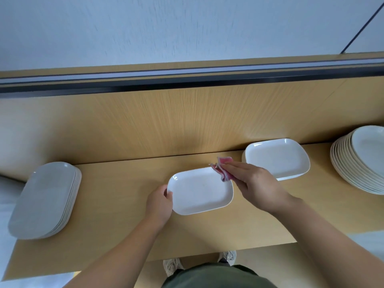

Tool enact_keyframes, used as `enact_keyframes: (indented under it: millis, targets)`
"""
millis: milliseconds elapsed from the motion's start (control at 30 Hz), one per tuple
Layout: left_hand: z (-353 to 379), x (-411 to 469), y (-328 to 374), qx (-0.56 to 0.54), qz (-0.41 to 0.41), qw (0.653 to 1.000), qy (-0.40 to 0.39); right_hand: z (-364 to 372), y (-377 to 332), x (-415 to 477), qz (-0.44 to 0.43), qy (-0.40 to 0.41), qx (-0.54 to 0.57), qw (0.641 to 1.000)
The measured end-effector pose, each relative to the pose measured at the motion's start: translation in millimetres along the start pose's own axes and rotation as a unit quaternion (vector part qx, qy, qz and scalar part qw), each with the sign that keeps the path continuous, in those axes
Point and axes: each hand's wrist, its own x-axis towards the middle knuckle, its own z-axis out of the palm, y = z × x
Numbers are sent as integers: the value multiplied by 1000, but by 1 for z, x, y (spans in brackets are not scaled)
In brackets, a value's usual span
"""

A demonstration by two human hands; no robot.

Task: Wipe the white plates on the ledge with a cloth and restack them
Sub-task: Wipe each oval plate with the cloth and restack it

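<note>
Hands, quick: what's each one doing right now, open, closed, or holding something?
Left hand: grips the left rim of the center plate.
Right hand: open, straight fingers pressing the pink cloth onto that plate's far right corner.

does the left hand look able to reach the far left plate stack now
Likely yes, once it lets go: the left hand grips the middle plate, and only bare ledge lies between it and that stack.

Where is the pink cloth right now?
Centre of the head view: the pink cloth sits under the right hand, on the far right corner of the plate.
</note>
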Motion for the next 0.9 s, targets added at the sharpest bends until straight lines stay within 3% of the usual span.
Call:
enact_keyframes:
  millis: [200, 400, 500, 667, 767, 900]
  targets:
    - [-10, 3, 8, 216, 49, 974, -48, 14, -3, 10, 4, -24, -8, 1000]
    - [-24, 5, 8, 303, 114, 938, -124, 48, 7, 25, 10, -70, -56, 996]
    - [-28, 8, 4, 319, 119, 926, -163, 82, 20, 26, 51, -128, -68, 988]
    - [-30, 11, 3, 290, 140, 933, -161, 127, 18, 11, 126, -235, -139, 954]
    - [-30, 14, 1, 266, 138, 940, -161, 137, 14, 0, 172, -267, -139, 938]
    - [-31, 16, -1, 247, 137, 947, -153, 145, 10, 4, 171, -276, -147, 934]
